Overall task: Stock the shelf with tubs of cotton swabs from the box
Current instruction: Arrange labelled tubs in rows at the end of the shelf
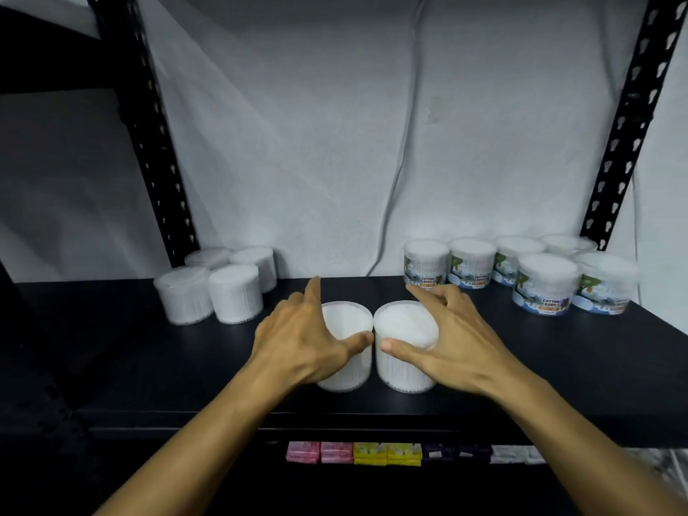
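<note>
Two unlabelled white tubs of cotton swabs stand side by side, touching, in the middle of the black shelf (521, 366). My left hand (305, 340) lies over the left tub (350, 366), thumb against its front rim and index finger stretched out and lifted. My right hand (454, 340) lies over the right side of the right tub (404, 348), thumb on its front and fingers spread past its back rim. Neither hand's fingers close round a tub. The box is out of view.
Several plain white tubs (212, 292) cluster at the shelf's back left. Several labelled tubs (540, 281) stand at the back right. Black perforated uprights (149, 143) frame the bay against a white sheet. Small coloured packets (353, 452) line the shelf below.
</note>
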{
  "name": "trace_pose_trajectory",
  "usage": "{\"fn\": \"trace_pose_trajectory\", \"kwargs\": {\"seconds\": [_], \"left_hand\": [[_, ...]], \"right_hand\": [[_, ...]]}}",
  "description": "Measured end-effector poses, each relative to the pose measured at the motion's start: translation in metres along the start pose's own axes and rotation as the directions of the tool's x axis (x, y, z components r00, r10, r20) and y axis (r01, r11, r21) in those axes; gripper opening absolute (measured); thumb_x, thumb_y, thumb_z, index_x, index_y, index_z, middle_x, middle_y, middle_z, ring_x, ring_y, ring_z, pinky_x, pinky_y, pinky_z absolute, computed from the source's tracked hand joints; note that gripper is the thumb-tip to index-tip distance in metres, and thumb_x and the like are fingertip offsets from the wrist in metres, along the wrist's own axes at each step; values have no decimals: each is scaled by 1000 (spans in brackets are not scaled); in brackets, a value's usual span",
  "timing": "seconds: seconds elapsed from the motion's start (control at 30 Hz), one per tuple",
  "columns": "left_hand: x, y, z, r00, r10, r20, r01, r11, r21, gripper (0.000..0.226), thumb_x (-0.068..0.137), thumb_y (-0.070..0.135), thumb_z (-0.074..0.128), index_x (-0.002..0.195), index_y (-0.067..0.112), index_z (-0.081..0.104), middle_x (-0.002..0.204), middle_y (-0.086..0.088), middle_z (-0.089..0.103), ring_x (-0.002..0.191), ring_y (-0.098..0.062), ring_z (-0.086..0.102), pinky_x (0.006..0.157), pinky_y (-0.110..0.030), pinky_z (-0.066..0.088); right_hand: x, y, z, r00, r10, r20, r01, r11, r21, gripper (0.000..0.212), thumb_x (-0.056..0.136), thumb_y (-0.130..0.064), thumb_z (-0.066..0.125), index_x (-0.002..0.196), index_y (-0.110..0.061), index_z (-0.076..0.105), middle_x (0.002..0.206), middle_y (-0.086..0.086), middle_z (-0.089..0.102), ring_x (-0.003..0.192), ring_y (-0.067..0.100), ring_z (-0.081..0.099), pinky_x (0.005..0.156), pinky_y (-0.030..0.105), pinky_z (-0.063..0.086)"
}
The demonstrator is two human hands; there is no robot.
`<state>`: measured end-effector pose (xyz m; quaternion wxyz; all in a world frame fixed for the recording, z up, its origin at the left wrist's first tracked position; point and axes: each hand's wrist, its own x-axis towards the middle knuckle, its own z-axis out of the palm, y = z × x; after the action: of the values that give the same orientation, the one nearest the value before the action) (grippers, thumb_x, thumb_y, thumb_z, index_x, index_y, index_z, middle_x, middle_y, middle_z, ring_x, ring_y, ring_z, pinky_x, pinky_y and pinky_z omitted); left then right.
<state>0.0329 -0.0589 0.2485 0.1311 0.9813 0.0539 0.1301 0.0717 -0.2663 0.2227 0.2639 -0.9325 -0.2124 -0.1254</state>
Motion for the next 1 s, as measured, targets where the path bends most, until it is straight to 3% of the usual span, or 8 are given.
{"fn": "trace_pose_trajectory", "kwargs": {"seconds": [0.1,0.3,0.4,0.5,0.7,0.77,0.87,1.0], "left_hand": [[9,-1,-1,998,-3,58,7,998,-58,114,65,77,64,151,21,14,141,-4,46,128,-24,47,97,-36,44],[28,-19,-3,959,119,257,-9,919,-395,110,66,44,83,153,27,17,138,10,47,117,-10,49,93,-22,38],[32,-26,-3,928,196,316,-34,891,-452,107,68,36,83,153,32,16,144,14,44,127,-9,45,100,-23,35],[34,-27,-3,936,195,292,-45,891,-452,113,66,50,83,153,38,12,153,11,34,137,-13,37,107,-28,32],[32,-15,-1,985,47,166,-12,979,-204,133,43,94,58,152,31,17,148,0,41,130,-23,46,103,-46,44],[33,-10,1,984,30,176,0,986,-168,134,40,94,57,151,30,18,142,0,45,126,-23,49,99,-46,47],[35,-7,2,981,34,190,2,983,-185,132,42,86,65,151,29,19,139,1,47,123,-22,50,99,-44,47],[40,-11,-2,966,81,247,-14,965,-263,118,56,62,79,152,30,17,132,5,51,115,-19,53,95,-34,45]], "right_hand": [[6,-2,1,998,52,26,-52,998,36,94,70,-71,62,147,-33,24,134,-7,31,132,11,27,106,27,30],[21,18,-14,977,-34,210,3,989,148,91,67,-53,67,144,-47,20,144,-11,29,135,9,31,112,33,27],[22,25,-18,946,-122,300,62,978,200,86,67,-50,61,142,-52,19,151,-17,22,141,6,20,114,34,19],[21,28,-19,947,-126,296,74,981,182,85,69,-65,55,143,-55,14,155,-20,14,144,5,8,118,42,12],[12,21,-11,992,35,123,-27,997,-66,104,63,-87,39,149,-32,17,147,1,29,137,19,25,112,42,28],[11,18,-8,993,49,103,-39,994,-99,111,57,-92,35,146,-27,24,141,6,37,130,22,32,107,42,34],[12,18,-5,994,33,103,-24,996,-82,101,66,-82,48,145,-21,29,139,6,38,130,22,33,108,38,32],[14,21,-9,989,-31,142,29,999,13,88,75,-64,62,148,-33,25,151,-3,31,138,18,25,114,39,23]]}}
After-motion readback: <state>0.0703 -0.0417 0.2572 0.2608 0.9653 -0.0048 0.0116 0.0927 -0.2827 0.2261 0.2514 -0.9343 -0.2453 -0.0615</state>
